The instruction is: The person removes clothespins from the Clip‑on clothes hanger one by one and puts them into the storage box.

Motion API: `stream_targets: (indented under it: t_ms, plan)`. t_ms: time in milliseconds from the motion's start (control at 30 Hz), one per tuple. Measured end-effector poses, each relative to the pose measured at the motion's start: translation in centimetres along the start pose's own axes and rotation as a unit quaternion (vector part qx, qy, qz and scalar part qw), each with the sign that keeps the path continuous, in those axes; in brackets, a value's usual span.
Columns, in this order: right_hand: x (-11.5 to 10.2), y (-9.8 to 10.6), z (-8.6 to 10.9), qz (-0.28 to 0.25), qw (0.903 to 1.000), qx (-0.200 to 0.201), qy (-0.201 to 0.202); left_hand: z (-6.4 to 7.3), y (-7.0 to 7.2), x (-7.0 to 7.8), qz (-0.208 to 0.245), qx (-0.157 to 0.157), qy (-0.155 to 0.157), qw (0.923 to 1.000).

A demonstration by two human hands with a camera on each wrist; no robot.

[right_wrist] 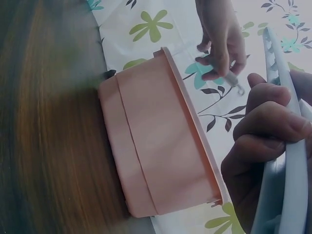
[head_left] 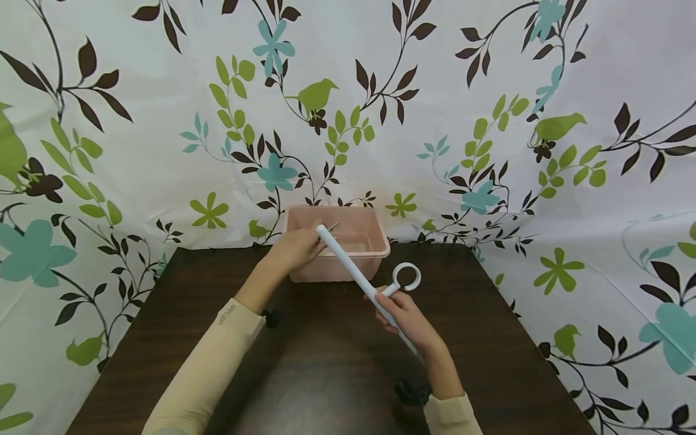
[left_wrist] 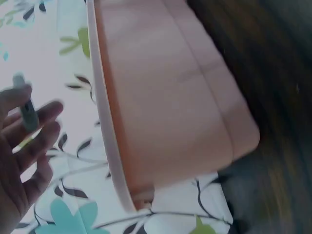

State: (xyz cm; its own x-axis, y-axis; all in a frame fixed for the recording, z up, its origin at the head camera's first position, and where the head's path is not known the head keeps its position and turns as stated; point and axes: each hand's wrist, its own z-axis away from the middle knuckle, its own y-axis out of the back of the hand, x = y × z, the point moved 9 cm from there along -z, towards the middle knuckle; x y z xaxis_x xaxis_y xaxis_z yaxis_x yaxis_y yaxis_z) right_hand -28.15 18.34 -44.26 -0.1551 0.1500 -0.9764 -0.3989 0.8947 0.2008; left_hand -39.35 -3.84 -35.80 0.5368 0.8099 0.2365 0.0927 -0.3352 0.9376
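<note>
My right hand [head_left: 408,317] grips a long white plastic bar [head_left: 348,263] that slopes up to the left. A ring-shaped hook [head_left: 415,279] with a gap in it juts from the bar's side, like a clothes hanger's. In the right wrist view, my curled fingers [right_wrist: 268,117] wrap the bar, which has notches along one side. My left hand [head_left: 299,246] is over the left part of a pink plastic bin [head_left: 375,266]. It pinches a small grey piece [left_wrist: 29,112] between thumb and fingers; the right wrist view shows a tiny hook at that piece's end.
The bin stands at the back of a dark wooden table [head_left: 326,374], close to a white cloth backdrop [head_left: 348,169] with leaves, birds and flowers. The same cloth hangs along both sides. Small black items [head_left: 411,393] sit at the wrists.
</note>
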Motion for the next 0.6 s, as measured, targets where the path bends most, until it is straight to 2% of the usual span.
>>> stream_targets:
  t_ms: [100, 233, 467, 600]
  plan:
    - [0.0, 0.1, 0.2, 0.004, 1.0000, -0.003, 0.000, -0.8, 0.2, -0.9, 0.005, -0.010, -0.001, 0.9999]
    - [0.1, 0.2, 0.3, 0.000, 1.0000, 0.001, -0.005, -1.8, 0.6, -2.1, -0.016, -0.002, 0.001, 0.9999]
    - [0.1, 0.2, 0.4, -0.008, 0.9999, 0.003, -0.009, -3.3, 0.5, -3.1, -0.031, 0.003, 0.017, 0.9994]
    - [0.0, 0.1, 0.3, -0.007, 0.9999, -0.002, -0.008, -3.8, 0.9, -3.6, -0.021, 0.022, 0.031, 0.9991]
